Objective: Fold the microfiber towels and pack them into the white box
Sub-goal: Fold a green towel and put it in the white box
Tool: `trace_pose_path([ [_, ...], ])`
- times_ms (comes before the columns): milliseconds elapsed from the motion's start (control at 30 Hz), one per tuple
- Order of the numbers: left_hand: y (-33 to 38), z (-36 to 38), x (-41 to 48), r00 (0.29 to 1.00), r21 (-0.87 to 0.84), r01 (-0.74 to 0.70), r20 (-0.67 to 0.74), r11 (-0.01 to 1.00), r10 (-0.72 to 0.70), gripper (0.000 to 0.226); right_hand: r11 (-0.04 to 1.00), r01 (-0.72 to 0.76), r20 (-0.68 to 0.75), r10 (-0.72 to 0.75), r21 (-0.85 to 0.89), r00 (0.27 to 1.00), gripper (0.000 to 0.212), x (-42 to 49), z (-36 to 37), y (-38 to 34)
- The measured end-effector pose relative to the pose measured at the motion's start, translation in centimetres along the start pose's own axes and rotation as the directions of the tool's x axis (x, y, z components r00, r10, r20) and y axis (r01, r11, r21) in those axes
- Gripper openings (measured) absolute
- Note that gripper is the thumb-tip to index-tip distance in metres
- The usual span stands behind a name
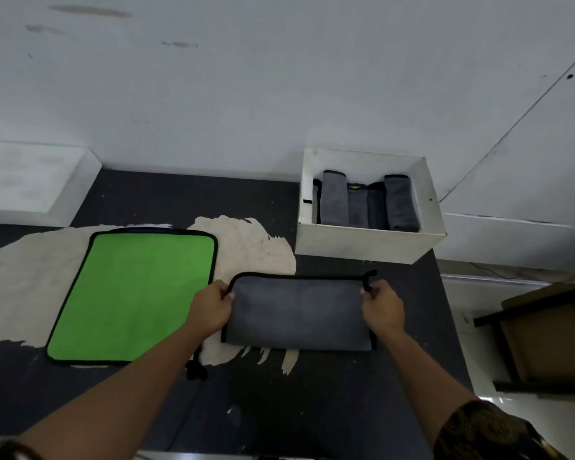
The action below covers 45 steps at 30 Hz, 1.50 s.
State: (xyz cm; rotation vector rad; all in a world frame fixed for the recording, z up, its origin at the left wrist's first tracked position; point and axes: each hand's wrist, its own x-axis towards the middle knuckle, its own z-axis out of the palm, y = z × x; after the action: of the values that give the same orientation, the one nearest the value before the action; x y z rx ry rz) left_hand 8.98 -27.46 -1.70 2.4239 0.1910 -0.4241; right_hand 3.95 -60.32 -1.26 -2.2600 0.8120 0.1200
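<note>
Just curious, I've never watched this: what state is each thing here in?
Grey towel: folded once, lying flat, far corners held.
Green towel: spread flat, unfolded, untouched.
White box: open, partly filled.
Folded towels: standing on edge inside the box.
Left hand: pinches the grey towel's far left corner.
Right hand: pinches its far right corner.

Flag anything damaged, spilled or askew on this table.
Only the table: its dark top has large pale patches where the coating looks worn off, under the green towel and beside the grey towel. The folded towels stand tidy in the white box; nothing spilled.
</note>
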Motion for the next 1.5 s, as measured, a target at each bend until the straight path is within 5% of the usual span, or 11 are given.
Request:
trace_pose_path([
  [167,0.4,0.2,0.0,0.992,0.013,0.047,0.114,0.999,-0.048,0.020,0.995,-0.062,0.063,0.067,-0.081,0.996,0.026,-1.0,0.0,-0.7],
  [300,0.5,0.9,-1.8,0.989,0.055,0.148,0.023,0.987,-0.149,0.051,0.973,-0.110,0.009,0.115,-0.203,0.993,0.042,-3.0,0.0,-0.7],
  [433,0.1,2.7,-4.0,0.977,0.016,0.213,0.001,0.977,-0.213,0.055,0.935,-0.229,0.047,0.250,-0.271,0.967,0.052,-5.2,0.7,-0.1],
  [833,-0.5,3.2,-4.7,0.995,-0.087,0.093,0.036,0.992,-0.090,0.011,0.928,-0.236,0.037,0.257,-0.288,0.966,0.034,-6.1,-0.6,2.2],
  [1067,-1.0,3.1,-5.0,0.998,-0.064,0.048,0.048,0.997,-0.045,0.023,0.958,-0.119,-0.138,0.085,-0.262,0.987,0.013,-7.5,-1.1,2.9],
  [1200,-1.0,2.9,-5.0,0.999,-0.034,0.044,0.022,0.998,-0.044,0.032,0.963,-0.124,-0.102,0.102,-0.237,0.989,0.018,-8.3,-1.0,2.8],
  [1333,-1.0,2.8,-5.0,0.991,-0.081,0.070,0.116,0.994,-0.060,0.006,0.964,-0.069,-0.079,0.050,-0.256,0.996,0.026,-8.5,-1.1,3.5],
  [1500,-1.1,3.1,-4.9,0.982,-0.101,0.093,0.175,0.991,-0.074,0.013,0.963,-0.054,-0.012,0.053,-0.264,0.999,0.025,-8.4,-1.1,4.1],
])
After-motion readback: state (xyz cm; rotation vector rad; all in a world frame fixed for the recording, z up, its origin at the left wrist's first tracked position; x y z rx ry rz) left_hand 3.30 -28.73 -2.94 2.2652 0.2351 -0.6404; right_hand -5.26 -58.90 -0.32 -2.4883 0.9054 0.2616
